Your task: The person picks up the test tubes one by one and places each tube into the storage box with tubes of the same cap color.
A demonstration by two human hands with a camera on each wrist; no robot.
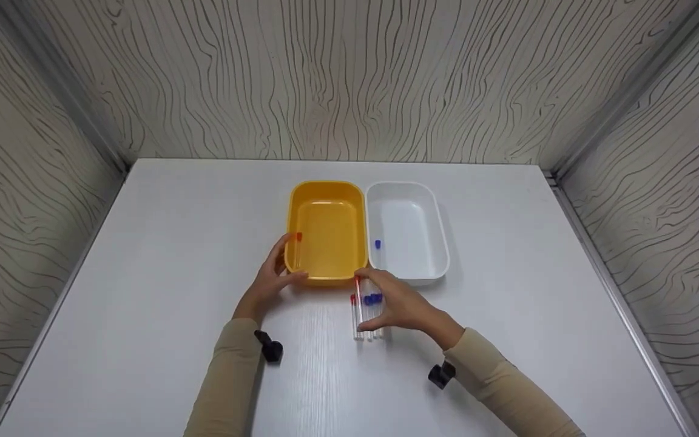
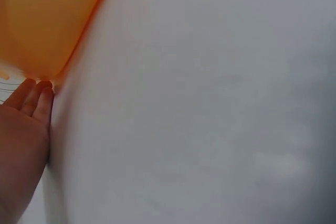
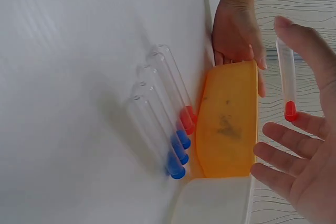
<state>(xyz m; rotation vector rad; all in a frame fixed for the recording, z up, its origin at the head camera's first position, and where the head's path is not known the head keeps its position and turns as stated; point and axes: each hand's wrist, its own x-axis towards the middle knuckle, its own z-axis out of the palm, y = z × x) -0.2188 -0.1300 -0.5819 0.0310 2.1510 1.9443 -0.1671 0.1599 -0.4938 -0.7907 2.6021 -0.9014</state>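
Note:
In the head view my right hand pinches a red-capped test tube lengthwise between thumb and index finger, over the near edge of the yellow tray. The other fingers of that hand are spread. Below it on the table lie several clear test tubes side by side, some with blue caps and at least one with a red cap. My left hand holds the near left corner of the yellow tray, thumb at the front rim and fingers along the left side. Inside that tray lies another red-capped tube.
Right beside the yellow tray stands a white tray, with a blue-capped tube at its left side. Both trays stand on a white table, walled at the back and sides by wood-grain panels.

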